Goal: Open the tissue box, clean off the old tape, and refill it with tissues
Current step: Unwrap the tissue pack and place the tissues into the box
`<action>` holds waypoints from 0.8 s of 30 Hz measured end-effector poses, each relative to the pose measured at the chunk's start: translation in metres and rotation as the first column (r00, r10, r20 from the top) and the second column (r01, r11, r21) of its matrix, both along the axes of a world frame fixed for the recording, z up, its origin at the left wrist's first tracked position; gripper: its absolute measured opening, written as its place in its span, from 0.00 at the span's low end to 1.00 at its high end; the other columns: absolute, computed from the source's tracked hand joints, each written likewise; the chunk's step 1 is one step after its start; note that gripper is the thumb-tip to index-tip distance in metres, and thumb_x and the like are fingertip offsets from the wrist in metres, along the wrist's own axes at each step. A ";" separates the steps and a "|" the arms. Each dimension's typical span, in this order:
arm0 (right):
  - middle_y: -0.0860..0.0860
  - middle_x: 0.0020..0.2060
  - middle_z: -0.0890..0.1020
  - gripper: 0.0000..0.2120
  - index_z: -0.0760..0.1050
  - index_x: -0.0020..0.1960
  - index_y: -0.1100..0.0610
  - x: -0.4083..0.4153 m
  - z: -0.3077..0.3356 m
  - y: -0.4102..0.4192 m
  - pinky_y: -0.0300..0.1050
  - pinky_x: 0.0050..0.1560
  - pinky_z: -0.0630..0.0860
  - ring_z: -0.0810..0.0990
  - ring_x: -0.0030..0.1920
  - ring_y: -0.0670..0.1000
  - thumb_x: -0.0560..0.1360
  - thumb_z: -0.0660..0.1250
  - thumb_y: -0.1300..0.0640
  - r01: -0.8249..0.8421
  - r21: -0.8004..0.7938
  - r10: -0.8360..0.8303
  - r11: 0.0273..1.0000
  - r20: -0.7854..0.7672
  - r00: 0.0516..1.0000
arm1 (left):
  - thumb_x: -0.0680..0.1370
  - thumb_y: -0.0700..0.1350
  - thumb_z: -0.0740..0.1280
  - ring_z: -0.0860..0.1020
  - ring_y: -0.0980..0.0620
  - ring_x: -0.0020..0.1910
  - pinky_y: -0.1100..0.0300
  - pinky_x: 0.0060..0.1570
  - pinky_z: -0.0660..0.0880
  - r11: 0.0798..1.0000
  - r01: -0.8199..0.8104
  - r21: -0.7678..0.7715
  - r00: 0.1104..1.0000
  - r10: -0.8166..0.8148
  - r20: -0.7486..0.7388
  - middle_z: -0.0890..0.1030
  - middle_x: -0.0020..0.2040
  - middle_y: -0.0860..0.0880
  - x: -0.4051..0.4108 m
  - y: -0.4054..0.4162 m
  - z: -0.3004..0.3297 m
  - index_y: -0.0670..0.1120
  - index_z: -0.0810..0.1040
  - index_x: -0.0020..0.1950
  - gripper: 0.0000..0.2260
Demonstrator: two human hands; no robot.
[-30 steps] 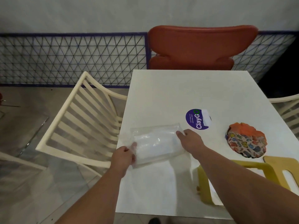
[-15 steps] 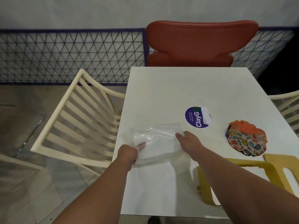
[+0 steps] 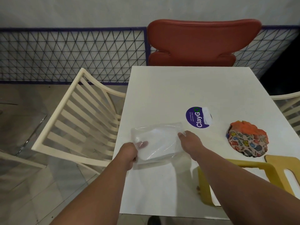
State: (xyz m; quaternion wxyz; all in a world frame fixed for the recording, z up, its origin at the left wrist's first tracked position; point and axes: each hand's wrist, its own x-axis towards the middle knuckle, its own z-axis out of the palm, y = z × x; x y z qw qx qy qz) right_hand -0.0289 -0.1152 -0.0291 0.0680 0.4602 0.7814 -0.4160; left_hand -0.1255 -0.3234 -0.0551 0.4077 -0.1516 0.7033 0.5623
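Observation:
A clear plastic pack of white tissues (image 3: 158,141) lies near the left edge of the white table (image 3: 186,88). My left hand (image 3: 129,154) grips its near left corner, with fingertips showing through the plastic. My right hand (image 3: 190,142) holds the pack's right end; its fingers are hidden behind the hand. A yellow box-like thing (image 3: 279,174) with a cut-out opening stands at the table's near right corner, partly behind my right forearm.
A round purple ClayG sticker (image 3: 197,117) with a strip of white tape marks the table's middle. A colourful patterned cloth pouch (image 3: 247,142) lies to the right. A cream slatted chair (image 3: 78,122) stands left of the table, a red chair (image 3: 203,43) behind it.
My left fingers slid further along the pack's near left corner, now showing through the plastic. The pack and my right hand stayed nearly in place.

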 end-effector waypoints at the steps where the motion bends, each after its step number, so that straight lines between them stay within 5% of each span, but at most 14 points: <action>1: 0.57 0.62 0.76 0.16 0.72 0.63 0.62 0.000 0.001 0.000 0.45 0.60 0.68 0.73 0.61 0.57 0.83 0.54 0.56 -0.015 0.020 0.014 1.000 0.016 1.000 | 0.70 0.47 0.75 0.77 0.47 0.42 0.54 0.42 0.69 1.000 -0.013 0.006 1.000 0.013 0.000 0.84 0.44 0.50 -0.001 -0.001 0.000 0.44 0.85 0.50 0.11; 3: 0.56 0.61 0.77 0.15 0.73 0.63 0.63 -0.001 0.005 0.001 0.43 0.61 0.68 0.74 0.62 0.56 0.83 0.51 0.61 -0.024 0.082 0.024 0.996 0.006 1.000 | 0.67 0.46 0.77 0.78 0.45 0.41 0.53 0.42 0.72 0.999 -0.043 0.021 0.999 0.043 -0.003 0.83 0.44 0.45 -0.003 -0.007 0.004 0.39 0.82 0.52 0.17; 8: 0.56 0.62 0.78 0.16 0.73 0.65 0.62 -0.003 0.005 0.005 0.44 0.62 0.69 0.75 0.63 0.57 0.83 0.50 0.62 -0.061 0.143 0.054 0.988 0.057 0.997 | 0.70 0.41 0.74 0.83 0.40 0.44 0.42 0.44 0.80 0.982 -0.139 0.128 0.990 0.135 0.042 0.85 0.46 0.41 -0.005 -0.026 0.017 0.41 0.82 0.50 0.11; 14: 0.55 0.60 0.79 0.16 0.74 0.63 0.60 -0.006 -0.002 0.008 0.42 0.53 0.68 0.76 0.62 0.57 0.83 0.51 0.60 -0.093 0.194 0.076 0.977 0.097 0.992 | 0.71 0.39 0.72 0.83 0.41 0.46 0.41 0.51 0.78 0.963 -0.194 0.187 0.978 0.176 0.108 0.85 0.47 0.42 0.002 -0.034 0.022 0.42 0.81 0.51 0.10; 24: 0.58 0.62 0.77 0.16 0.70 0.68 0.59 -0.012 -0.003 0.010 0.49 0.59 0.70 0.74 0.63 0.60 0.82 0.54 0.58 -0.046 0.231 0.033 0.972 0.060 0.998 | 0.72 0.40 0.69 0.81 0.39 0.53 0.45 0.52 0.77 0.940 -0.271 0.206 0.955 0.237 0.177 0.83 0.54 0.40 0.002 -0.074 0.020 0.42 0.78 0.58 0.15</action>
